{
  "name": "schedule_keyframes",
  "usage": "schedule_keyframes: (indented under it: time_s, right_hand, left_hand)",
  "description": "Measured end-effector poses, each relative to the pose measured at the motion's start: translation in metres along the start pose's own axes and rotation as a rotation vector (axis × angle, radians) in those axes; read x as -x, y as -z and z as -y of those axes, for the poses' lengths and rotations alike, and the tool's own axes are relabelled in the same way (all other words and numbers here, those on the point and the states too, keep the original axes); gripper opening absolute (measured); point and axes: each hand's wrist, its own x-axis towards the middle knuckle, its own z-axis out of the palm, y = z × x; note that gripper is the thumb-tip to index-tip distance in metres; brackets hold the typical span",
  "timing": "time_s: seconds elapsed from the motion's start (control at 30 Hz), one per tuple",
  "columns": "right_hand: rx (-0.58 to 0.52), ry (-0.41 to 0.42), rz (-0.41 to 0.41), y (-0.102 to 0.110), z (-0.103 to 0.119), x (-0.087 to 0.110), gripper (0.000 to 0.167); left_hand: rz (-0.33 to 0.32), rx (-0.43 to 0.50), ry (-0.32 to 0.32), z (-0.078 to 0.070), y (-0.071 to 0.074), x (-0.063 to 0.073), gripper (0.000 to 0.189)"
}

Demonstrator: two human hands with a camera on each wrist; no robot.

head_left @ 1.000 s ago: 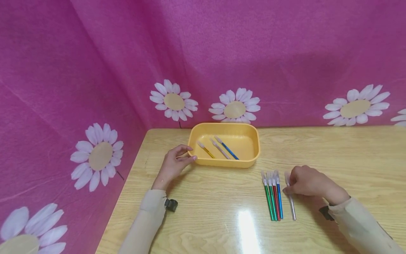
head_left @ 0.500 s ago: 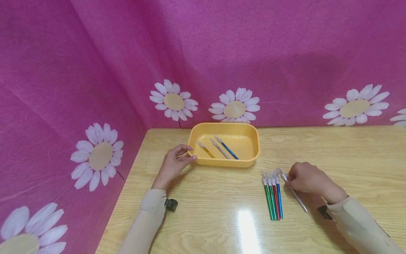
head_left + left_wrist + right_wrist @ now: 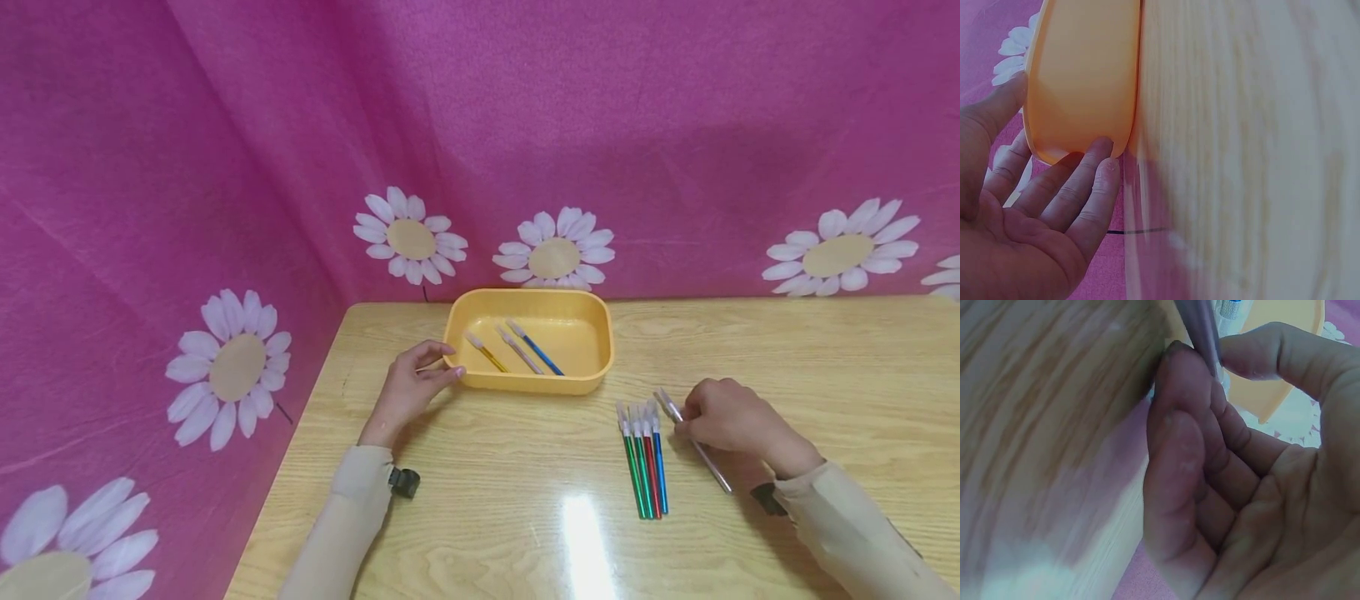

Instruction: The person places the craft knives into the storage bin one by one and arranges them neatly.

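Note:
My right hand (image 3: pixel 738 421) pinches a silver craft knife (image 3: pixel 712 467) between thumb and fingers. It slants, its capped end pointing up-left, beside a row of craft knives (image 3: pixel 643 467) with green, red and blue metallic handles and pale caps. In the right wrist view the silver handle (image 3: pixel 1200 328) passes between thumb and fingertips. My left hand (image 3: pixel 408 387) touches the left end of a yellow plastic tray (image 3: pixel 536 385), fingers fairly straight against its wall in the left wrist view. Inside the tray lie a yellow knife (image 3: pixel 491 354), a pinkish-silver one (image 3: pixel 521 350) and a blue one (image 3: pixel 540 350).
The wooden table (image 3: pixel 480 500) ends at the back against a magenta cloth (image 3: pixel 637 125) printed with white daisies. More of this cloth hangs along the left side. A bright light reflection (image 3: pixel 587 542) lies on the tabletop near the front.
The silver craft knife stood nearly parallel to the row; now it is tilted, its lower end swung right and its capped end raised up-left. My right hand has shifted slightly away; the left stays put.

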Motion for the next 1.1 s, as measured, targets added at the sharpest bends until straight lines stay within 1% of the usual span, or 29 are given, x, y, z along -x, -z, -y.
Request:
schedule_keyframes:
  time_s: [0.27, 0.57, 0.77, 1.1]
  right_hand:
    - [-0.020, -0.015, -0.006, 0.002, -0.001, 0.001, 0.025]
    - [-0.025, -0.001, -0.014, 0.008, -0.002, 0.000, 0.022]
    - [-0.027, 0.011, -0.024, 0.011, -0.003, -0.002, 0.025]
    - [-0.040, 0.018, -0.037, 0.013, 0.001, -0.006, 0.025]
  left_hand:
    - [-0.003, 0.005, -0.005, 0.000, 0.000, 0.001, 0.035]
    - [-0.005, 0.001, -0.012, 0.000, 0.000, 0.001, 0.035]
    - [-0.002, 0.004, -0.003, -0.001, 0.001, 0.001, 0.036]
    - [-0.008, -0.001, 0.007, -0.002, 0.001, 0.002, 0.033]
